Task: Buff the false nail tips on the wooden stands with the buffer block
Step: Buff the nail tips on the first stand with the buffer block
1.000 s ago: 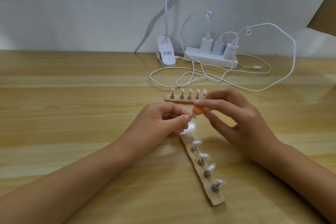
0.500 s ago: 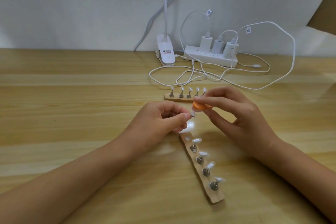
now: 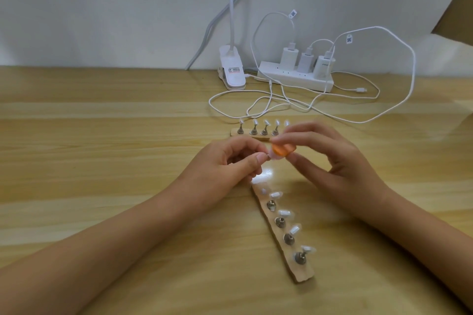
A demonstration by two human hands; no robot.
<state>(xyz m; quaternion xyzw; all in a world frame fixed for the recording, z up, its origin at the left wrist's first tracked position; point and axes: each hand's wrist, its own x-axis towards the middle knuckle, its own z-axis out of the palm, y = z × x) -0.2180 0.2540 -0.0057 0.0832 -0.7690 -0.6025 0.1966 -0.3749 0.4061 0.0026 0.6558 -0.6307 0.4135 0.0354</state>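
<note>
My right hand (image 3: 332, 161) pinches a small orange buffer block (image 3: 282, 149) between thumb and fingers above the table. My left hand (image 3: 225, 169) pinches a small metal peg with a clear nail tip (image 3: 268, 156), held against the block's left end. Below the hands lies a wooden stand (image 3: 302, 272) running diagonally toward me, with several metal pegs carrying clear nail tips (image 3: 275, 195); its top slot has no peg. A second wooden stand (image 3: 234, 132) lies crosswise behind the hands, its right end hidden by my right fingers.
A white power strip (image 3: 294, 78) with three chargers sits at the back of the wooden table (image 3: 102, 161). White cables (image 3: 256, 107) loop across the table behind the far stand. A white clip lamp base (image 3: 231, 71) stands left of the strip.
Both hands have risen slightly with the block and peg. The orange block has turned more level and shifted a little right against the held nail tip.
</note>
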